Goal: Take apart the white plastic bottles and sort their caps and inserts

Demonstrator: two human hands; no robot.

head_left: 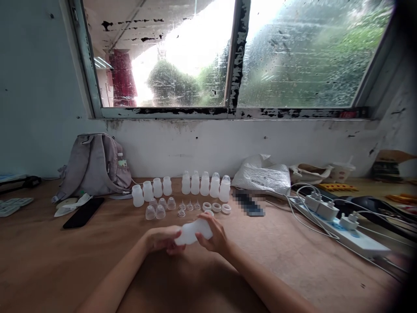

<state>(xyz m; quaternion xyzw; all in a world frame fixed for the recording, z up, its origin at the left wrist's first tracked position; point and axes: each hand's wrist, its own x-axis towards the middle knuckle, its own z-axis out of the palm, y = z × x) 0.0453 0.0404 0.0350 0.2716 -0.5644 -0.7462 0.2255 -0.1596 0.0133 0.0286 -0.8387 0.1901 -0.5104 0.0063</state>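
A translucent white baby bottle (192,231) lies tilted sideways between my two hands, above the near part of the table. My right hand (215,234) is wrapped round its right end, while my left hand (166,239) grips the left end with fingers closed. Just beyond are clear domed caps (160,211), bottle nipples (190,206) and white collar rings (216,208). Behind these stand several open bottle bodies (147,191) on the left. To their right is a row of capped bottles (205,184).
A grey backpack (93,165) leans by the wall, with a black phone (84,213) in front. On the right lie a silver padded bag (263,176), a blurred-out dark object (249,203) and a white power strip (358,239) with plugs and cables. The wooden table (58,261) meets a wall below a window.
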